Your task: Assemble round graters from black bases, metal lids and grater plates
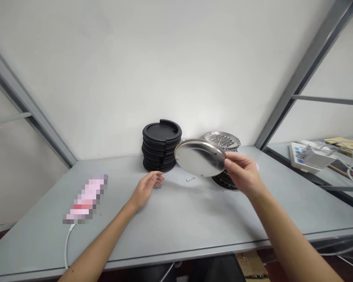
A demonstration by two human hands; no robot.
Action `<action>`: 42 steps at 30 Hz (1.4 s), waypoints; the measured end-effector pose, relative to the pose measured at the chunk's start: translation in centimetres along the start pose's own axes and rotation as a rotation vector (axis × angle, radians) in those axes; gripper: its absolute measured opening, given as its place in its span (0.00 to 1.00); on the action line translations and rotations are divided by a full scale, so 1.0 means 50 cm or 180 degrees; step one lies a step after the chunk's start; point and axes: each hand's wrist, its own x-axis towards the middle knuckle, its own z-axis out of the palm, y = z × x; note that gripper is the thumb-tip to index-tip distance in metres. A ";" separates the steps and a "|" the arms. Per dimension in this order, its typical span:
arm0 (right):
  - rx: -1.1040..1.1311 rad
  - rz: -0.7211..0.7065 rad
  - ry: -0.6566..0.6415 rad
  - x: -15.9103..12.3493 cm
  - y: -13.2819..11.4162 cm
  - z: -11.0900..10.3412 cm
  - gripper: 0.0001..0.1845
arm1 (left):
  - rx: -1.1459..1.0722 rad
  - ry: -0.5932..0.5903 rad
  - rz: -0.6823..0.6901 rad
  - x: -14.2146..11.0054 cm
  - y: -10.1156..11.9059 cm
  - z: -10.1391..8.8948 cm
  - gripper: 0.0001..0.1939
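My right hand pinches the right edge of a shiny round metal disc between thumb and fingers. The disc is tilted in the air above the table, its smooth face toward me. Behind it and my hand stands a stack of round metal pieces, the top one with a rough, grater-like pattern; part of the stack is hidden. My left hand is low over the table, fingers loosely bent and holding nothing visible. Just behind its fingertips rises a stack of black round trays with notched rims.
A small metal clip lies on the grey table below the disc. At left is a blurred-out pink device with a white cable. A power strip with cables sits beyond the right metal frame.
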 end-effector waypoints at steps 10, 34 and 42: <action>-0.1302 -0.0051 0.0744 0.113 -0.045 0.003 0.16 | 0.0109 -0.0087 0.0001 0.001 -0.005 -0.005 0.30; -0.4945 0.0048 -0.1054 0.139 0.093 0.126 0.15 | 0.0702 -0.0251 0.0054 -0.004 -0.008 -0.012 0.29; -0.4952 -0.0137 -0.1325 0.134 0.096 0.117 0.16 | 0.0794 -0.0301 0.0076 -0.005 -0.016 -0.012 0.27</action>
